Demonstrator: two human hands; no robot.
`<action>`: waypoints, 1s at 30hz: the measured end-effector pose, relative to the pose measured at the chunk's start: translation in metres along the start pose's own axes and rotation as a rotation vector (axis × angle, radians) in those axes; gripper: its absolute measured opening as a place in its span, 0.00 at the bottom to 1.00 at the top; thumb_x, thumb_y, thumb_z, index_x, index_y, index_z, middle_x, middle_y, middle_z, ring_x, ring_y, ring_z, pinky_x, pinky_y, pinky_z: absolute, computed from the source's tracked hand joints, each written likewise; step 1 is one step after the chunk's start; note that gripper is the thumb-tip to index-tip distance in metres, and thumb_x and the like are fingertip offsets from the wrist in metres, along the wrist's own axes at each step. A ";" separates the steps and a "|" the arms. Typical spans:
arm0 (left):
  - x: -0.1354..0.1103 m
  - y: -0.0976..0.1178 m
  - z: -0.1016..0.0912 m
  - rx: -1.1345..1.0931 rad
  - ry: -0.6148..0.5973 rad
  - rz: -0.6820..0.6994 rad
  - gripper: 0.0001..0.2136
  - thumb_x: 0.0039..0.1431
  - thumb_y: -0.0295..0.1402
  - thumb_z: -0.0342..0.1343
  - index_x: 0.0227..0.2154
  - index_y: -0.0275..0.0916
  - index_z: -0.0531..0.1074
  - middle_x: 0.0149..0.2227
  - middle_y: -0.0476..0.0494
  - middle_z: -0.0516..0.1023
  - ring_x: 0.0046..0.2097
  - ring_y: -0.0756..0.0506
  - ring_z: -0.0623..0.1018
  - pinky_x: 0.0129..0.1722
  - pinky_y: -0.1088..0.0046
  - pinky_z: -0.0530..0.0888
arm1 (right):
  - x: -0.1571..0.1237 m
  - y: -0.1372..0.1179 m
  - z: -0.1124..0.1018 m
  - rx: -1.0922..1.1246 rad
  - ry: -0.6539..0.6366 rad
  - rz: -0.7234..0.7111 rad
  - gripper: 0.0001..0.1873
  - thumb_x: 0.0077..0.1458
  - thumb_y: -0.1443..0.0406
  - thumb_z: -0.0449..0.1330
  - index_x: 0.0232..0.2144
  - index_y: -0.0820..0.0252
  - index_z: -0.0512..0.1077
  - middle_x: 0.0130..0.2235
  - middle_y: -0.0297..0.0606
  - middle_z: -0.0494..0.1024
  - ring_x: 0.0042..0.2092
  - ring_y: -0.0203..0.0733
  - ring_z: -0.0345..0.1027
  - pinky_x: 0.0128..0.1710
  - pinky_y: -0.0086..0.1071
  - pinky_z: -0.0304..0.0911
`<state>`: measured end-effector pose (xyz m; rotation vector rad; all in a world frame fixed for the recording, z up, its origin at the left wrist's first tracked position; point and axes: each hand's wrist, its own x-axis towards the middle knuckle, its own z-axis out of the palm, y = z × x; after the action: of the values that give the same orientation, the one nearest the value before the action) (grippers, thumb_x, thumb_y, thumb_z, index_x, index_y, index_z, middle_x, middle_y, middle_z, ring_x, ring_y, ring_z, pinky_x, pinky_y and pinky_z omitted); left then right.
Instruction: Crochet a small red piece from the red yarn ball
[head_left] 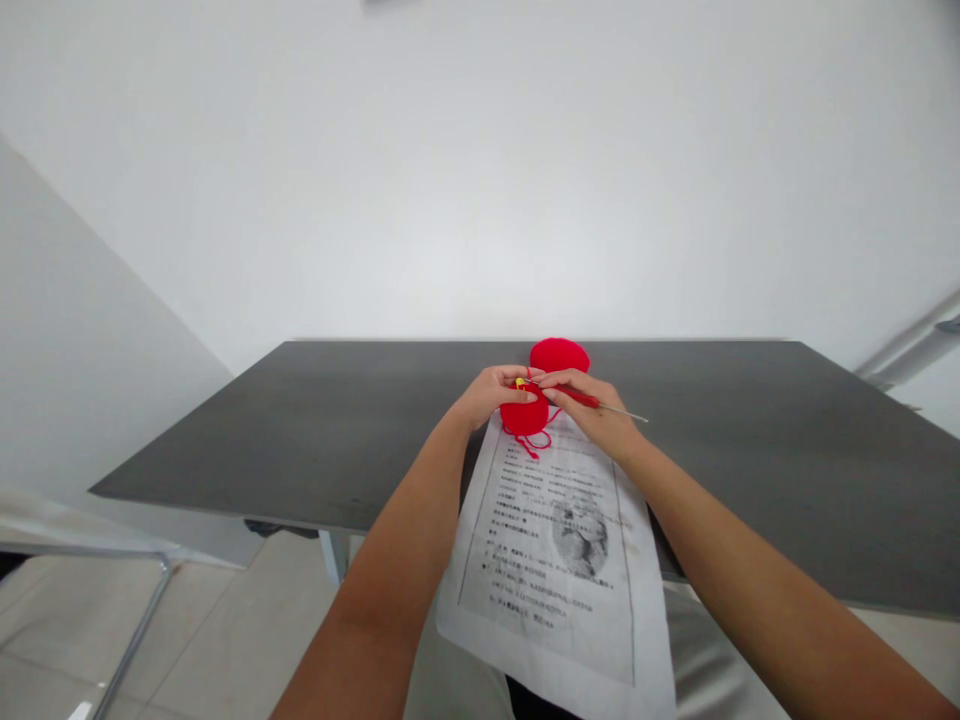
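My left hand (491,392) is closed around a small round red crocheted piece (524,416), held just above the table. A tiny yellow marker (520,383) shows at its top edge. My right hand (592,408) pinches a crochet hook with a red handle (581,397) and a thin metal shaft that sticks out to the right. Its tip end meets the red piece between my fingers. A loose red yarn tail (534,442) dangles under the piece. A red ball of yarn (559,354) sits on the table right behind my hands.
A printed sheet with text and a grey picture (566,560) lies under my hands and hangs over the front edge of the dark grey table (300,430). A white wall stands behind. A metal frame (142,620) is at lower left on the tiled floor.
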<state>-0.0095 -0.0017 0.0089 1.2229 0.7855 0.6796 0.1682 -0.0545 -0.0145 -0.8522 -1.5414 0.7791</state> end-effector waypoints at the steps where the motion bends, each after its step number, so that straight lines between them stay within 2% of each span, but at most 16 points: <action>1: 0.000 0.000 0.000 0.006 0.002 0.004 0.24 0.34 0.28 0.70 0.40 0.32 0.76 0.33 0.42 0.81 0.34 0.47 0.78 0.43 0.67 0.70 | 0.000 0.000 0.000 -0.005 0.002 0.007 0.08 0.54 0.58 0.60 0.33 0.55 0.75 0.39 0.38 0.80 0.45 0.44 0.73 0.48 0.39 0.66; 5: 0.002 -0.002 -0.001 0.028 0.023 0.031 0.22 0.36 0.29 0.69 0.39 0.33 0.77 0.33 0.42 0.80 0.34 0.48 0.77 0.43 0.67 0.70 | 0.000 -0.001 -0.001 -0.014 0.022 0.041 0.09 0.54 0.58 0.60 0.32 0.56 0.75 0.38 0.38 0.80 0.42 0.43 0.73 0.45 0.38 0.67; 10: 0.004 -0.004 -0.003 0.054 0.099 0.076 0.15 0.39 0.31 0.66 0.34 0.33 0.78 0.31 0.44 0.80 0.32 0.49 0.76 0.39 0.71 0.70 | 0.002 0.000 -0.003 -0.006 0.036 0.063 0.10 0.54 0.57 0.60 0.33 0.56 0.76 0.38 0.38 0.80 0.41 0.44 0.73 0.46 0.40 0.66; 14: 0.003 -0.002 -0.003 0.078 0.109 0.081 0.13 0.39 0.31 0.65 0.32 0.33 0.78 0.31 0.44 0.80 0.32 0.49 0.76 0.39 0.71 0.70 | 0.002 0.000 -0.005 0.021 0.032 0.103 0.12 0.53 0.55 0.61 0.33 0.56 0.76 0.37 0.39 0.80 0.41 0.44 0.73 0.47 0.41 0.66; 22: 0.000 0.000 -0.004 0.202 0.111 0.086 0.13 0.39 0.32 0.65 0.31 0.33 0.77 0.31 0.43 0.80 0.32 0.49 0.75 0.38 0.71 0.70 | 0.003 -0.006 -0.012 0.306 -0.045 0.270 0.15 0.49 0.52 0.64 0.31 0.58 0.74 0.38 0.40 0.81 0.41 0.43 0.75 0.48 0.42 0.69; 30: -0.001 0.000 -0.002 0.252 0.091 0.071 0.12 0.38 0.30 0.65 0.30 0.32 0.78 0.31 0.42 0.80 0.32 0.49 0.76 0.38 0.71 0.70 | 0.003 -0.007 -0.019 0.331 -0.117 0.331 0.17 0.48 0.52 0.64 0.30 0.59 0.72 0.38 0.40 0.81 0.41 0.42 0.76 0.49 0.43 0.69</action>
<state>-0.0118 -0.0009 0.0087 1.4623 0.9273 0.7133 0.1863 -0.0554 -0.0049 -0.8322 -1.3348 1.3056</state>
